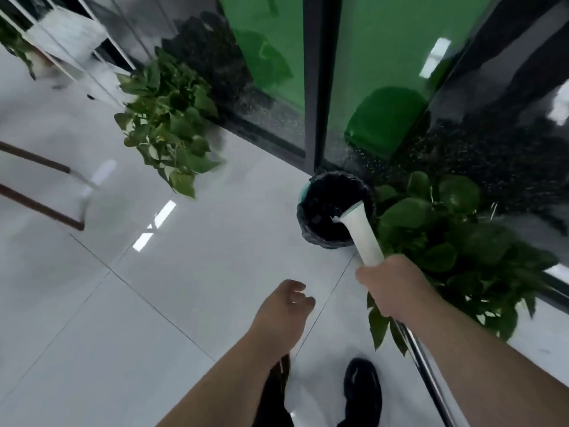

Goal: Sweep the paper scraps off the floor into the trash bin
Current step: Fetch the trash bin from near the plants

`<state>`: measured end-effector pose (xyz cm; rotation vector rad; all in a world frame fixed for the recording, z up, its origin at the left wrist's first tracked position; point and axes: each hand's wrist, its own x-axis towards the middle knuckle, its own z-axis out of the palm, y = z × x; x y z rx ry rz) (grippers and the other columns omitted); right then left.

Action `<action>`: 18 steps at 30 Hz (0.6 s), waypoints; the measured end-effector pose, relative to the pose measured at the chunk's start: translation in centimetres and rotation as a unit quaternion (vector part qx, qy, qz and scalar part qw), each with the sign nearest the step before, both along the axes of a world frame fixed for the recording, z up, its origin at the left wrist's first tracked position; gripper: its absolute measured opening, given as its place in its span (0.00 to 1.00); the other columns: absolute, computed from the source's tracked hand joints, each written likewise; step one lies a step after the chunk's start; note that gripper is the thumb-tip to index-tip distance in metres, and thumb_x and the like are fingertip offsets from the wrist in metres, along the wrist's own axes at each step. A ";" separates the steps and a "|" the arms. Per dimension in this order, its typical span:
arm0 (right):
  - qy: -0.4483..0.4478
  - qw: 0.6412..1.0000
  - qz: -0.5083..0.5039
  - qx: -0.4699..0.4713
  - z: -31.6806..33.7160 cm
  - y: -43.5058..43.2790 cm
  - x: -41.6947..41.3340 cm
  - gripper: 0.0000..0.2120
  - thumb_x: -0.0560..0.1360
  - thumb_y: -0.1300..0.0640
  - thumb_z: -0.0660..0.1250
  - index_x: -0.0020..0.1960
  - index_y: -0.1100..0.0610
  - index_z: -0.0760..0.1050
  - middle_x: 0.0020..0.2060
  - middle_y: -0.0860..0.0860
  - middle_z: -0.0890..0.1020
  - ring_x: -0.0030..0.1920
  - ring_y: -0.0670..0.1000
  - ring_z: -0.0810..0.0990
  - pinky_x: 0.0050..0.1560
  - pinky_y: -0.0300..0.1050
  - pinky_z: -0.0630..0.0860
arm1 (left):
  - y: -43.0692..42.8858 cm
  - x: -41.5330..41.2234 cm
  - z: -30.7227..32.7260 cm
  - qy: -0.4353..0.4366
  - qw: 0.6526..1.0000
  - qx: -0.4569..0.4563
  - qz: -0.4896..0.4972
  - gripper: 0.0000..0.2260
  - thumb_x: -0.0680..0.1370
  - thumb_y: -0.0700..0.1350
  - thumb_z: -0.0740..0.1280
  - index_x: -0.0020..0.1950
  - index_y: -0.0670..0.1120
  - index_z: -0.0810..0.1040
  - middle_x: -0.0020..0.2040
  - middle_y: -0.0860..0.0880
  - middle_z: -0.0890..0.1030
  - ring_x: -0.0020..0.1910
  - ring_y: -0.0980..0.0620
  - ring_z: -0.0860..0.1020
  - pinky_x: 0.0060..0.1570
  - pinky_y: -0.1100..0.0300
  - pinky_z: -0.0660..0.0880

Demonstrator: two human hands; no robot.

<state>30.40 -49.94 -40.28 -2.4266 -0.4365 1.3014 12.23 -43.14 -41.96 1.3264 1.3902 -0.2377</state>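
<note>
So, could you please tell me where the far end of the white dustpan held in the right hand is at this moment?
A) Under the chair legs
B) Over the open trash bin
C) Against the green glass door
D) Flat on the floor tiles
B: the right hand grips the white dustpan, and its far end sits tilted over the rim of the black-lined trash bin.

glossy tiled floor (191,272), shiny metal pole (431,374)

bin (335,177) contents unreadable, handle (427,374) cut off below
</note>
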 end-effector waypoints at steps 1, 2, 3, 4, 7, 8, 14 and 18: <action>-0.001 1.000 0.005 -0.003 -2.1 0.6 0.5 0.14 0.75 0.56 0.64 0.33 0.57 0.68 0.29 0.51 0.72 0.30 0.50 0.70 0.39 0.47 0.71 | 1.0 1.1 -2.4 -0.002 1.000 0.001 -0.004 0.14 0.81 0.46 0.65 0.67 0.52 0.74 0.49 0.56 0.79 0.41 0.58 0.76 0.35 0.70 0.69; -0.004 1.000 0.001 -0.006 -4.2 1.2 1.0 0.14 0.75 0.55 0.64 0.32 0.56 0.68 0.28 0.51 0.72 0.29 0.50 0.69 0.40 0.49 0.73 | 2.1 2.2 -4.8 -0.003 1.000 0.001 -0.009 0.14 0.82 0.46 0.65 0.68 0.51 0.73 0.48 0.56 0.78 0.42 0.57 0.75 0.35 0.70 0.69; -0.008 1.000 -0.011 -0.008 -6.2 1.6 1.4 0.14 0.75 0.55 0.64 0.32 0.56 0.68 0.28 0.51 0.72 0.29 0.49 0.70 0.41 0.51 0.75 | 3.0 3.3 -7.1 0.001 1.000 -0.004 -0.008 0.15 0.82 0.47 0.64 0.69 0.51 0.73 0.49 0.55 0.78 0.42 0.56 0.76 0.35 0.70 0.70; -0.010 1.000 -0.021 -0.010 -8.1 2.2 1.8 0.13 0.75 0.55 0.65 0.33 0.57 0.70 0.29 0.51 0.73 0.29 0.49 0.71 0.42 0.52 0.77 | 3.9 4.3 -9.2 0.005 1.000 -0.012 -0.002 0.15 0.82 0.47 0.64 0.69 0.51 0.72 0.49 0.55 0.78 0.41 0.56 0.76 0.35 0.68 0.70; 0.010 0.997 -0.078 0.007 -12.7 3.8 2.3 0.08 0.74 0.56 0.68 0.43 0.61 0.74 0.34 0.53 0.77 0.33 0.53 0.76 0.38 0.49 0.79 | 6.0 6.2 -14.4 0.007 0.999 -0.035 0.027 0.16 0.81 0.48 0.64 0.69 0.50 0.71 0.47 0.54 0.79 0.47 0.52 0.79 0.38 0.61 0.71; 0.016 0.994 -0.104 0.019 -14.0 4.4 2.6 0.07 0.73 0.57 0.69 0.45 0.62 0.75 0.34 0.54 0.76 0.32 0.54 0.75 0.35 0.49 0.76 | 6.5 6.7 -15.9 0.010 0.999 -0.040 0.024 0.17 0.81 0.49 0.63 0.69 0.50 0.71 0.47 0.54 0.79 0.50 0.51 0.80 0.39 0.60 0.71; 0.044 0.991 -0.118 0.040 -20.5 6.1 4.5 0.08 0.71 0.60 0.67 0.48 0.63 0.76 0.30 0.54 0.73 0.27 0.52 0.70 0.27 0.42 0.69 | 8.5 9.7 -22.2 -0.007 1.000 -0.013 0.009 0.23 0.80 0.54 0.64 0.72 0.47 0.68 0.58 0.47 0.79 0.58 0.44 0.81 0.55 0.49 0.79; 0.006 0.992 -0.107 0.060 -24.1 6.1 5.6 0.07 0.72 0.55 0.69 0.44 0.59 0.75 0.31 0.53 0.75 0.29 0.53 0.72 0.31 0.45 0.73 | 9.5 11.4 -25.2 -0.018 0.998 -0.008 0.061 0.29 0.73 0.60 0.65 0.68 0.44 0.69 0.59 0.43 0.79 0.59 0.39 0.80 0.61 0.40 0.78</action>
